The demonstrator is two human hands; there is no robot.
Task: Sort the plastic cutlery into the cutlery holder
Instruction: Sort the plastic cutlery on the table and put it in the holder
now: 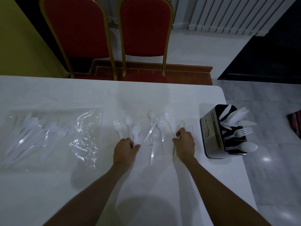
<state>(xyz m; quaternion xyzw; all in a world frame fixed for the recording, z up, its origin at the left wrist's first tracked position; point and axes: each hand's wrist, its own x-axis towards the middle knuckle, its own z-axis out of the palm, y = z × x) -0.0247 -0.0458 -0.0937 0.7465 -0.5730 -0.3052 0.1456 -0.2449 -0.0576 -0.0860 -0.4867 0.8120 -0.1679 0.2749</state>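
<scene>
A person's two bare forearms reach forward over a white table (81, 185) seen from above. The left hand (124, 150) rests at the near ends of a white plastic fork (117, 127) and two white plastic spoons (132, 129), its fingers (136, 146) curled down onto the handle of one spoon. The right hand (185, 141) lies just right of a loose pile of white plastic cutlery (157, 128) in the middle of the table; its fingers (180, 132) are closed around a pale plastic utensil (174, 152) whose handle shows below the palm, though which kind cannot be told.

At the table's right edge stands a dark rectangular cutlery holder (211, 136) with a printed label on its side. White knives fan out of its far compartment, a fork sits in the middle one and a spoon in the nearest.

On the left lies a clear plastic bag (86, 136) with more white cutlery inside. Two red padded chairs (112, 30) with gold frames stand beyond the table.
</scene>
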